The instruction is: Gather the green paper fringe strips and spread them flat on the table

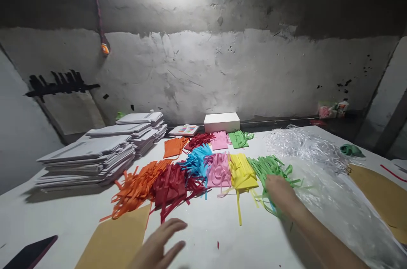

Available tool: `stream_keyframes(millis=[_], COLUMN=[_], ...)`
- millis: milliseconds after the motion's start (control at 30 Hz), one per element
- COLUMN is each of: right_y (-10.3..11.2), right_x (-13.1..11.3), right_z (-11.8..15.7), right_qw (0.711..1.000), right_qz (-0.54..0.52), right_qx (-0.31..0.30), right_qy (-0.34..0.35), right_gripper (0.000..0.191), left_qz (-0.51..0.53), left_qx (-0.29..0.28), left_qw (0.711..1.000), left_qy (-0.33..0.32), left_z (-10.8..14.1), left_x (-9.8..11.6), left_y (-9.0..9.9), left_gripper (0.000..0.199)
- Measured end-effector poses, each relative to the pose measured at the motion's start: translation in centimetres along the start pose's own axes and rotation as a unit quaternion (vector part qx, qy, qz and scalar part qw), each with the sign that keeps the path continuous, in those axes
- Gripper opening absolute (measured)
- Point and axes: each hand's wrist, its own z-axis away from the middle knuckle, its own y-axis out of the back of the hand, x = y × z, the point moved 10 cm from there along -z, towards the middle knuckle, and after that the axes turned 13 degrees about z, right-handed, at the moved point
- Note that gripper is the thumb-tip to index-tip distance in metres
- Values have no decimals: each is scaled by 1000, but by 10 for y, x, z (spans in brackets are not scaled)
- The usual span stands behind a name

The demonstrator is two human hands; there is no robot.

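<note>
Narrow, floppy green strips (269, 166) lie loosely bunched, glossy and tangled, right of the flat yellow bundle (243, 170); the right hand (280, 190) touches them, its fingertip grip unclear; the left hand (163, 241) hovers, fingers spread, above the smooth white table (203, 226).

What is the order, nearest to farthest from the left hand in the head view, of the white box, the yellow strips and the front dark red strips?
1. Front dark red strips: just beyond the left hand.
2. Yellow strips: farther off, to its right.
3. White box: at the back, by the wall.
</note>
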Motion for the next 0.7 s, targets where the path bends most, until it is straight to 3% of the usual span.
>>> stream_keyframes(millis=[100, 233, 333, 500, 600, 700], right_y=[-24, -53, -58, -53, -48, -39], right_x=[56, 102, 115, 119, 130, 150], right_z=[-9, 18, 35, 32, 32, 39], right_qw=[997, 992, 980, 959, 957, 962], right_qz=[-13, -95, -157, -226, -232, -189], right_qx=[-2, 16, 68, 117, 122, 136], right_qy=[-70, -80, -103, -124, -124, -142], right_gripper=[19, 21, 28, 30, 36, 38], left_qz=[72, 106, 112, 82, 62, 51], left_qx=[-119, -219, -235, -215, -238, -238], left_qw=[990, 970, 963, 966, 961, 961], left_qy=[1, -22, -69, -122, -125, -130], left_z=[-28, -68, -112, -185, -210, -218], left_x=[26, 54, 79, 114, 114, 108], left_y=[-61, -129, -189, -287, -318, -317], left_gripper=[25, 25, 29, 59, 35, 32])
